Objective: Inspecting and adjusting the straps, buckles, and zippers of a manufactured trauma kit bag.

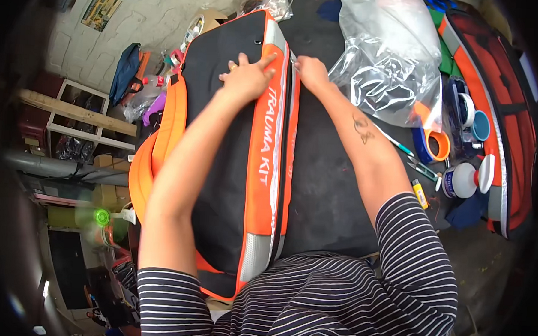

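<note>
A large black and orange kit bag [222, 142] lies lengthwise before me, its orange side with pale lettering and silvery reflective strips facing right. My left hand [247, 80] rests on the bag near its far end, fingers spread over the black panel and the orange edge. Along the bag's right side runs a dark zipper [290, 97]. My right hand [312, 74] is closed beside the far stretch of that zipper, fingertips pinched together at the bag's edge. Whatever is between those fingers is too small to make out. Orange straps [152, 163] hang off the bag's left side.
The bag lies on a dark work surface [327, 212]. Clear plastic bags [391, 59] fill the far right. Beyond my right arm are a tape roll [439, 145], a yellow lighter [420, 194], a white bottle [459, 180] and another red bag [493, 118]. A shelf frame [82, 115] stands left.
</note>
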Motion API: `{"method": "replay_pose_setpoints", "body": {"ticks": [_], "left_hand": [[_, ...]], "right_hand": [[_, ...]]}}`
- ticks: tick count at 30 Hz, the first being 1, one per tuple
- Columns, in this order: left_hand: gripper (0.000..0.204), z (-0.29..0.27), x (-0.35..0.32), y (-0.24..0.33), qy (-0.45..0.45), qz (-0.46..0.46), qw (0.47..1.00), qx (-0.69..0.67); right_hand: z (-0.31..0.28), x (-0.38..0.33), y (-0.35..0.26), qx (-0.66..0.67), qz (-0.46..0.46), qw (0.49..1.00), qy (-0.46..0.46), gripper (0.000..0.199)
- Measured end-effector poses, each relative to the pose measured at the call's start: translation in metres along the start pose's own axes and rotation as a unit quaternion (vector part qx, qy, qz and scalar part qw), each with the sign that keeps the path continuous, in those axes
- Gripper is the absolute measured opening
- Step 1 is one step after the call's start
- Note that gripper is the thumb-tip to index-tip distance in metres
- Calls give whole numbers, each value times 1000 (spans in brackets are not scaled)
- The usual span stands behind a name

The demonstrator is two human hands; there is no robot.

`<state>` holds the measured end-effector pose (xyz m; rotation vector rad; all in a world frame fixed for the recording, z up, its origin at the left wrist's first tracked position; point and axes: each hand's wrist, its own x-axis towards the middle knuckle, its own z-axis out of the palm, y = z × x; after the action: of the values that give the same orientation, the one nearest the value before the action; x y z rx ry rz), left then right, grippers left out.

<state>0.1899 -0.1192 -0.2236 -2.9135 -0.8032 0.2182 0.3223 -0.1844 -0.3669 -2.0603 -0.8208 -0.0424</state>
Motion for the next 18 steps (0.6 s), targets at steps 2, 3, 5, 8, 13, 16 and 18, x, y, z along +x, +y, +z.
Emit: {"method": "replay_pose_setpoints", "body": {"ticks": [2,3,5,8,13,16,18], "left_hand": [[44,13,8,3,66,31,997,-14],[44,16,11,1,84,51,995,-31],[44,19,18,-4,70,55,996,-25],[44,21,25,-8,56,69,996,-13],[57,-9,2,-18,19,103,989,-102],[61,-62,-58,-59,134,234,961,-53],[52,-103,-113,-106,130,284,950,-22]], "right_hand": [[9,-16,12,9,-51,997,57,20],[12,-31,13,39,-95,992,76,15],[8,-81,6,91,-183,973,112,9],[-20,-194,-26,108,-238,965,-26,11],[-68,-334,-59,236,-92,951,-177,24],[-79,-355,-53,254,100,918,-288,34],[-75,-355,-49,251,163,884,-358,36]]}}
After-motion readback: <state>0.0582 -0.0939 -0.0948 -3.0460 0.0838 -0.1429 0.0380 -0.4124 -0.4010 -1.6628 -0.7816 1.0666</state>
